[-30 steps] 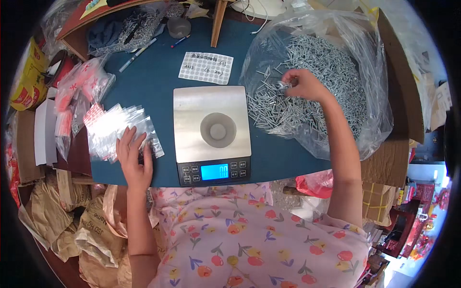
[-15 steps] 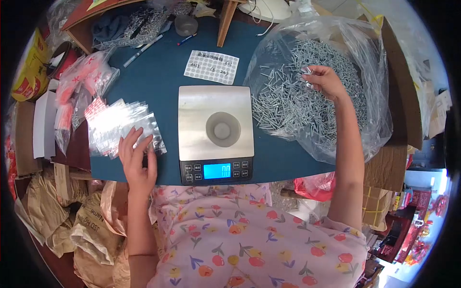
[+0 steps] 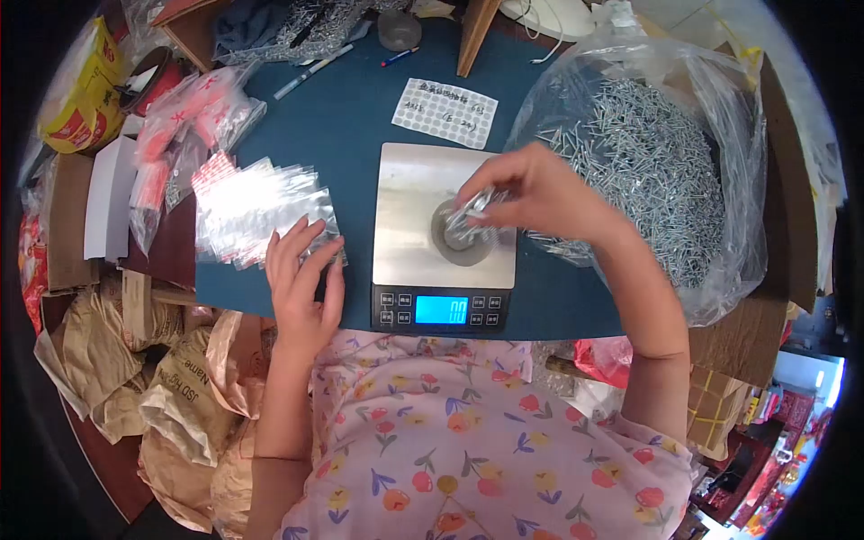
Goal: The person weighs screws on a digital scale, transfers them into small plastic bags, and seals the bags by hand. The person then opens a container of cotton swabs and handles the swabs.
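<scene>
Silvery fasteners [image 3: 666, 171], teal tabletop [image 3: 351, 117], floral shirt [image 3: 486, 441]

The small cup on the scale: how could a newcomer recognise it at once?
On the teal table, find the silver-topped scale. The round grey cup stands on it, partly behind the right hand; the other cup stands away from the scale.

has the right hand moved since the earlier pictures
Yes: against the scale, the right hand has moved left, from over the loose fasteners to above the cup.

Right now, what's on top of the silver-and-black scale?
A round grey cup sits on the scale. The right hand, holding shiny silver metal pieces, hides part of the cup's rim and inside; I can't see what's there.
</scene>
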Motion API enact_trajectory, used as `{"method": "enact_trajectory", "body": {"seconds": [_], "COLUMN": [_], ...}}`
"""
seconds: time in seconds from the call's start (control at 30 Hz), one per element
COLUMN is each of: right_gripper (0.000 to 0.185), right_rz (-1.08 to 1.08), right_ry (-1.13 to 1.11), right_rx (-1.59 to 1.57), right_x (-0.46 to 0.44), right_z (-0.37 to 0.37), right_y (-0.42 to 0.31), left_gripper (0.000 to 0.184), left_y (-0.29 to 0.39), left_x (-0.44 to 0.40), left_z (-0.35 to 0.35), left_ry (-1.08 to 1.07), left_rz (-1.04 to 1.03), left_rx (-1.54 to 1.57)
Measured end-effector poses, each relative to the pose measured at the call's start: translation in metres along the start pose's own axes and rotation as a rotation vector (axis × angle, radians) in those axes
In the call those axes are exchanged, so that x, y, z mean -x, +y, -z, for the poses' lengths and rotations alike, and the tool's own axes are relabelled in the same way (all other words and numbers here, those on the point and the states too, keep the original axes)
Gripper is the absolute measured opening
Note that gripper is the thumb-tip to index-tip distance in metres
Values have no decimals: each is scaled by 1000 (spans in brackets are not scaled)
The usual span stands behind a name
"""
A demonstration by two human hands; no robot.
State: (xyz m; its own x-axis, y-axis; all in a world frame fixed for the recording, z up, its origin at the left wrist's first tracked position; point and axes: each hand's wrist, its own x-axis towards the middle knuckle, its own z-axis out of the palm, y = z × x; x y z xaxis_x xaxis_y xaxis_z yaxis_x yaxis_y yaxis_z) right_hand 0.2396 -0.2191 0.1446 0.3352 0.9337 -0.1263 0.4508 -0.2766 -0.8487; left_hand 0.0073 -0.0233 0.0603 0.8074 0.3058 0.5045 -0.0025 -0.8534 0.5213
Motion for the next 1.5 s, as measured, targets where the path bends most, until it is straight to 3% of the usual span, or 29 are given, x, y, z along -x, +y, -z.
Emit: {"method": "enact_trajectory", "body": {"seconds": [0.13,0.23,0.33,0.43,0.57,0.67,0.8,1.07,1.2,1.3,1.4,1.5], "right_gripper": [26,21,18,17,18,20,20,19,17,18,19,22], "right_rz": [106,195,62,-140,-163,-132,-119,-136,-69,-126,-195,-158], "right_ry": [41,118,199,263,285,249,245,184,246,163,134,182], "right_rx": [324,338,225,-162,-300,-328,-375,-345,-249,-281,-535,-495], "right_x": [6,14,26,39,49,51,54,50,44,41,39,27], "right_z": [-31,-26,-12,-3,7,11,12,7,-5,-4,0,-6], "right_y": [-4,-12,-26,-25,-6,3,14,9,14,11,9,22], "left_gripper": [28,28,28,26,22,22,25,19,19,15,8,6], "left_y": [4,4,-1,-5,-14,-19,-16,-9,-4,5,19,39], "left_x": [0,1,4,8,12,9,7,4,1,-3,5,3], "left_z": [6,11,15,20,9,7,1,4,12,19,26,36], "left_ry": [-21,-48,-89,-158,-185,-167,-45,23,94,113,66,-128], "left_rz": [16,15,-13,52,82,4,84,194,196,94,225,147], "left_rx": [-17,-43,-80,-98,-189,-181,-8,5,-4,35,203,362]}}
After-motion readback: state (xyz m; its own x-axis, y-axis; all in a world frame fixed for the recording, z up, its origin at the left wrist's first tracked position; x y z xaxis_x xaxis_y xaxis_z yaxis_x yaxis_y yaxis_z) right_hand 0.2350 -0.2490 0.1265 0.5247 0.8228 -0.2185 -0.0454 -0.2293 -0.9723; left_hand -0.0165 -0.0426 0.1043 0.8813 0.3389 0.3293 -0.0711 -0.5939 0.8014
